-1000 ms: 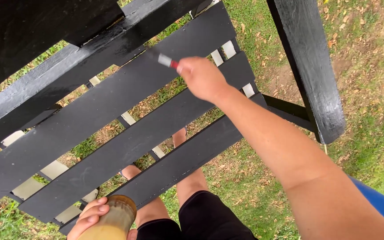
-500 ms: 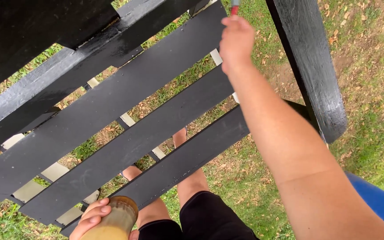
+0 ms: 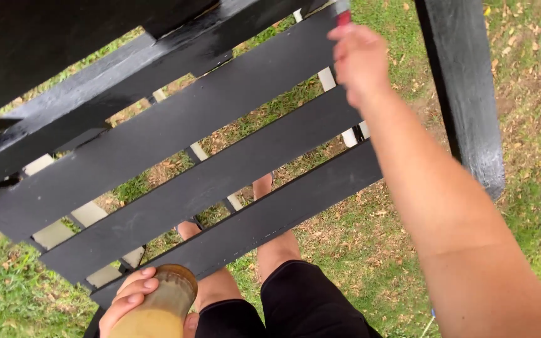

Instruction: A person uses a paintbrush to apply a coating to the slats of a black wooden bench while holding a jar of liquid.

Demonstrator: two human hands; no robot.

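The right hand (image 3: 359,61) is stretched far forward on a straight, bare arm, fingers curled tight around a red-handled paintbrush (image 3: 342,11) whose tip runs off the top edge, above the far end of the black-painted wooden slats (image 3: 176,128). Low at the bottom edge, the left hand (image 3: 131,299) wraps its fingers around a tan, round-topped container (image 3: 161,302), held beside the knee over the grass (image 3: 358,244).

Three black slats (image 3: 176,131), one brush (image 3: 342,11), one jar (image 3: 161,303), two hands
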